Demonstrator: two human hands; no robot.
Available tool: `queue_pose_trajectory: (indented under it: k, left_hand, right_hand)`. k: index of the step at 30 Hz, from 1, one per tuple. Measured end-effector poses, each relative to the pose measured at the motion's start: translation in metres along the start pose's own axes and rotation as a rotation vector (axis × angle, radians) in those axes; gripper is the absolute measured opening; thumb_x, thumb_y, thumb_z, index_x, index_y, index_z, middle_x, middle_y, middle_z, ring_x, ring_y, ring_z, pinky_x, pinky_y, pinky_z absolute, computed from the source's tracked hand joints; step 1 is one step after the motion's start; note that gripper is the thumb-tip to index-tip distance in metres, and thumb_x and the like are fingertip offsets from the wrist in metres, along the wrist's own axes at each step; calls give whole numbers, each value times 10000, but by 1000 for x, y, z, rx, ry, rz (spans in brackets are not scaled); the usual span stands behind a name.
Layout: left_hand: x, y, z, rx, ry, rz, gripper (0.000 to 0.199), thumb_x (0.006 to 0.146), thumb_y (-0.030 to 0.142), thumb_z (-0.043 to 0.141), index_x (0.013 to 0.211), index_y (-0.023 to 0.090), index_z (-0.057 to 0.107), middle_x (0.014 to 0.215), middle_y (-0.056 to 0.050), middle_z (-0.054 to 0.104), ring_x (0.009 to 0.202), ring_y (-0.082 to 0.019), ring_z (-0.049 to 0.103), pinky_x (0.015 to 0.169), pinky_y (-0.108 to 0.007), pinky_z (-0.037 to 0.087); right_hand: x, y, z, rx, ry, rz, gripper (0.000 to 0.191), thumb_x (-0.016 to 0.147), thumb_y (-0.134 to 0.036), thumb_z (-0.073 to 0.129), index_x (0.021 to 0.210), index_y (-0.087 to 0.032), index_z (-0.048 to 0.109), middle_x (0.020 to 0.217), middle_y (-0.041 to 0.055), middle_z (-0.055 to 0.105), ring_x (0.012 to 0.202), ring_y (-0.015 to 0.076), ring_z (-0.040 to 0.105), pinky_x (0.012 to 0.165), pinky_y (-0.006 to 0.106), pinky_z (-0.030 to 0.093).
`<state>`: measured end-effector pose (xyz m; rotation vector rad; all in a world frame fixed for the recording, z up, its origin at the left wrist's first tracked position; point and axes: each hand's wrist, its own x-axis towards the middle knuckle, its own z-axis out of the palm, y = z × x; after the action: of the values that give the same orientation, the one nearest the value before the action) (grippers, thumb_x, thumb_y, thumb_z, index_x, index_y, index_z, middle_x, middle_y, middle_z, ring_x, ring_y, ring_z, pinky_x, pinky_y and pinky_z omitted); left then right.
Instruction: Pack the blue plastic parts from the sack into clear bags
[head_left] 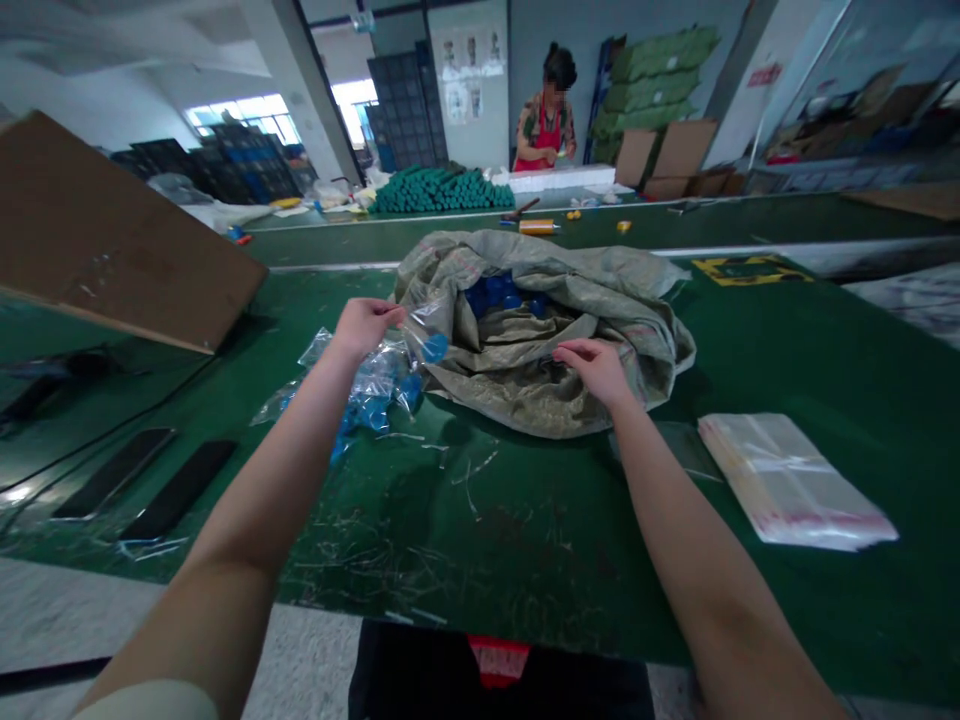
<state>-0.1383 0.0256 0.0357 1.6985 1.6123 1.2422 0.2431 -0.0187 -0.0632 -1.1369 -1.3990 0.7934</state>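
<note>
A clear plastic bag (421, 318) with a blue round piece (435, 348) at its bottom hangs over the left edge of an open woven sack (525, 412), pinched at the top between the thumb and fingers of the left hand (365, 325). The right hand (598, 372) is at the near inner folds of the sack, fingertips close together (whether its grip pinches anything, I cannot tell). More blue round pieces (495, 292) lie in the far part of the sack.

Just left of the sack is a heap of bagged blue pieces (382, 372), partly hidden by the left forearm. On the right of the green desk (487, 570) lies a stack of clear bags (791, 480); the right forearm crosses in front of a loose clear sheet (686, 448) beside it.

As for writing, the red sign (765, 75) on the far right pillar and the posters (471, 80) at the far wall are too small to read.

A tilted cardboard box (120, 230) blocks part of the far left. Beyond the sack are an orange cylinder (538, 227), a pile of green rolls (442, 190) and a person in a red apron (550, 130).
</note>
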Motion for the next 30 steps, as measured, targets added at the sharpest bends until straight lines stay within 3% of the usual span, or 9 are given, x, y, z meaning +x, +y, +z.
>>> queue_pose_trajectory:
  k: [3, 7, 13, 15, 17, 20, 21, 25, 30]
  left_hand:
    - [-2, -29, -34, 206, 58, -118, 184, 783, 128, 677, 605, 90, 647, 421, 56, 409, 530, -90, 393, 642, -239, 352]
    - [-8, -54, -50, 550, 142, -225, 261, 810, 262, 645, 592, 138, 573, 539, 5, 497, 739, -152, 576, 774, -277, 410]
    - [-14, -29, -37, 676, 147, -143, 278, 840, 399, 579, 807, 137, 666, 876, -140, 658, 1054, -329, 598, 932, -477, 415]
    - [-26, -13, -21, 763, 36, -40, 368, 899, 454, 476, 969, 161, 688, 985, -167, 672, 1031, -341, 609, 895, -475, 439]
    - [-49, -1, 1, 776, -184, 68, 431, 922, 490, 418, 1028, 176, 693, 973, -151, 688, 941, -302, 636, 843, -426, 464]
    - [-106, 2, 37, 742, -518, 159, 497, 863, 616, 480, 969, 188, 710, 906, -108, 702, 814, -253, 656, 755, -351, 484]
    - [-128, 0, 48, 777, -598, 188, 559, 839, 666, 485, 1062, 195, 686, 988, -118, 697, 847, -268, 663, 755, -352, 489]
    - [-196, -16, 75, 885, -695, 320, 623, 831, 649, 524, 1309, 249, 528, 1212, -148, 621, 905, -314, 678, 763, -389, 500]
    - [-205, -32, 73, 881, -763, 354, 285, 972, 291, 342, 1091, 231, 594, 1092, -122, 654, 895, -279, 684, 749, -365, 493]
  right_hand:
    - [0, 4, 4, -37, -28, 5, 304, 745, -425, 717, 877, -152, 739, 835, 75, 752, 769, 185, 686, 798, 349, 550]
    - [0, 1, 9, -79, -43, -16, 273, 778, -405, 670, 858, -152, 734, 836, 82, 747, 782, 194, 682, 764, 334, 538]
    - [-20, -26, 22, -186, -79, -14, 218, 824, -339, 620, 867, -151, 723, 818, 69, 741, 720, 175, 666, 691, 294, 513]
    - [-37, -36, 29, -316, -168, -42, 206, 836, -325, 622, 879, -156, 733, 799, 57, 737, 696, 162, 649, 682, 281, 493]
    - [-58, -44, 36, -427, -328, -79, 190, 841, -315, 637, 883, -163, 744, 799, 49, 737, 701, 153, 642, 686, 269, 476]
    - [-88, -51, 46, -537, -560, -98, 191, 840, -314, 666, 923, -164, 753, 844, 56, 741, 723, 149, 645, 688, 258, 462]
    - [-96, -53, 48, -567, -603, -101, 201, 840, -314, 673, 939, -160, 753, 858, 63, 740, 726, 149, 645, 688, 256, 460]
    - [-111, -53, 50, -641, -641, -132, 219, 851, -306, 667, 969, -141, 751, 894, 86, 734, 748, 155, 646, 714, 263, 461]
    - [-111, -52, 49, -636, -607, -138, 210, 870, -295, 641, 973, -145, 746, 903, 84, 733, 768, 165, 653, 732, 277, 470]
